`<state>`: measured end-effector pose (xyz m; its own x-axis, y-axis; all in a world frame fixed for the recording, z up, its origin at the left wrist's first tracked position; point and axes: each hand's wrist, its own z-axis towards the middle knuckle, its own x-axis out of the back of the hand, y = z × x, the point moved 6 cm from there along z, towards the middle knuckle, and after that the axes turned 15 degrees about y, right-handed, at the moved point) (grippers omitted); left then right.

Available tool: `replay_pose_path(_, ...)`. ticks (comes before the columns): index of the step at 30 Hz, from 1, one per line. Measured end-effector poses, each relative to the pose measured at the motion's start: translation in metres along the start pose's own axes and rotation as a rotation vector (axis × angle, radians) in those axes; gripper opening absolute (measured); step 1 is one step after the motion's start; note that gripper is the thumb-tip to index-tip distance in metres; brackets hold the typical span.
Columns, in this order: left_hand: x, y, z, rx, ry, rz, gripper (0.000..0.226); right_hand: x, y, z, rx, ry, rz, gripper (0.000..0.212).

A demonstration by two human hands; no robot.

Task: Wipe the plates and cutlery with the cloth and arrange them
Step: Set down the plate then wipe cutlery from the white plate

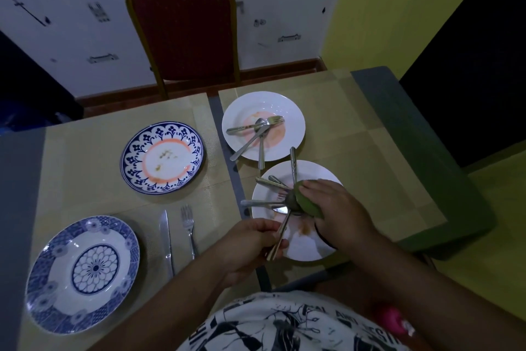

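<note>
Head view. The left hand [250,242], at about 6 o'clock of the frame centre, has its fingers [270,227] closed around the handle of one piece of cutlery [280,232], which slants up toward 1 o'clock into a green cloth [306,200]. The right hand [336,208] has its fingers folded over the cloth, pressing it around the upper end of that piece; whether it is a spoon, fork or knife cannot be told. Both hands work above a white plate [301,248] carrying brownish smears and several loose utensils [270,182] fanned out toward 9 to 12 o'clock. Just beyond it, at 12 o'clock, a second white plate [287,106] with pink residue holds a fork and spoons [256,131]. At 9 o'clock of that plate lies a blue-rimmed plate [136,151] with an orange ring and crumbs. Nearer the person, at 7 o'clock, a blue patterned plate [51,274] lies apparently clean, with a knife [166,237] and a fork [188,225] side by side just at its 3 o'clock. All rest on beige mats [85,174] covering the bench [17,208]; a red chair [185,29] stands at the far edge.
</note>
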<state>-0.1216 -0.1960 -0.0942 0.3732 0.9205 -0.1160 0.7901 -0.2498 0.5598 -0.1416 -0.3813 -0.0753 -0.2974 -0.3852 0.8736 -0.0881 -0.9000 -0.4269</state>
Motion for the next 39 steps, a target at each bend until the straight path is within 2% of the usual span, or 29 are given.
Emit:
replay_pose_path(7, 0.003, -0.008, -0.006, 0.048, -0.052, 0.034, 0.024, 0.0, -0.017, -0.035, 0.078, -0.08, 0.046, 0.08)
replay_pose_path(13, 0.001, -0.01, -0.004, 0.052, 0.027, -0.03, 0.019, 0.009, 0.008, -0.015, -0.129, 0.055, 0.054, 0.075)
replay_pose_path(19, 0.005, -0.014, 0.003, 0.153, 0.104, -0.111, 0.026, 0.029, 0.006, -0.015, -0.266, 0.211, 0.244, 0.071)
replay_pose_path(22, 0.005, -0.013, 0.004, 0.125, 0.114, -0.122, 0.027, 0.034, -0.013, -0.019, -0.184, 0.202, 0.237, 0.071)
replay_pose_path(27, -0.005, -0.003, -0.002, 0.04, 0.072, -0.043, 0.028, 0.01, -0.044, -0.036, 0.108, -0.086, 0.177, 0.069)
replay_pose_path(29, -0.007, 0.001, -0.006, 0.001, 0.062, -0.038, 0.028, 0.004, -0.042, -0.034, 0.154, -0.096, 0.173, 0.061)
replay_pose_path(33, -0.002, 0.0, -0.006, 0.007, 0.063, -0.048, 0.029, -0.003, -0.013, -0.009, -0.029, -0.042, 0.194, 0.065)
replay_pose_path(36, 0.0, -0.002, -0.005, 0.022, 0.063, -0.035, 0.029, -0.004, -0.011, 0.003, -0.091, -0.062, 0.222, 0.055)
replay_pose_path(39, 0.003, -0.002, -0.004, 0.019, 0.052, -0.041, 0.029, 0.004, 0.003, 0.004, -0.235, 0.041, 0.206, 0.052)
